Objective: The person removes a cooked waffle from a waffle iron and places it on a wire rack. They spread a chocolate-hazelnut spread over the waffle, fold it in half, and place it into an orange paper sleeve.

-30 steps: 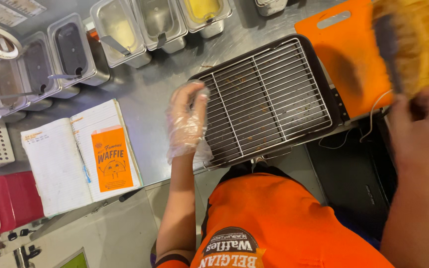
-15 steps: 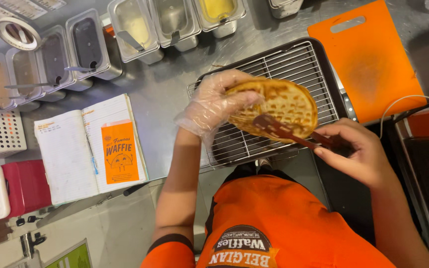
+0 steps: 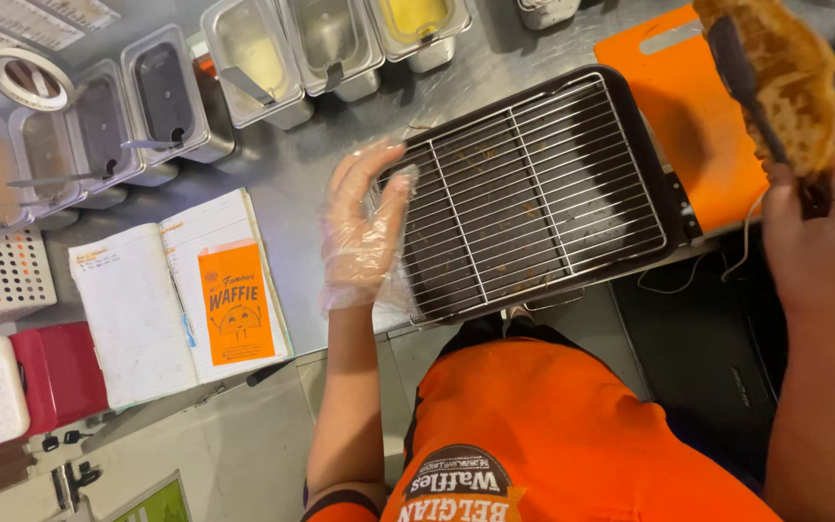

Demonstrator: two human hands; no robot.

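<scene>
- Head view: left hand (image 3: 364, 227) in a clear glove, fingers spread and open, holding nothing, at the left edge of the wire rack (image 3: 533, 193) on the counter (image 3: 292, 184).
- Right hand (image 3: 828, 246) is closed on a dark tool (image 3: 746, 82) that lifts a browned waffle (image 3: 790, 72) above the orange board (image 3: 698, 126), right of the rack.
- An open notebook (image 3: 161, 300) lies left of the gloved hand.

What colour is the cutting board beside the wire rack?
Orange, seen in the head view: cutting board, right of the wire rack.
</scene>
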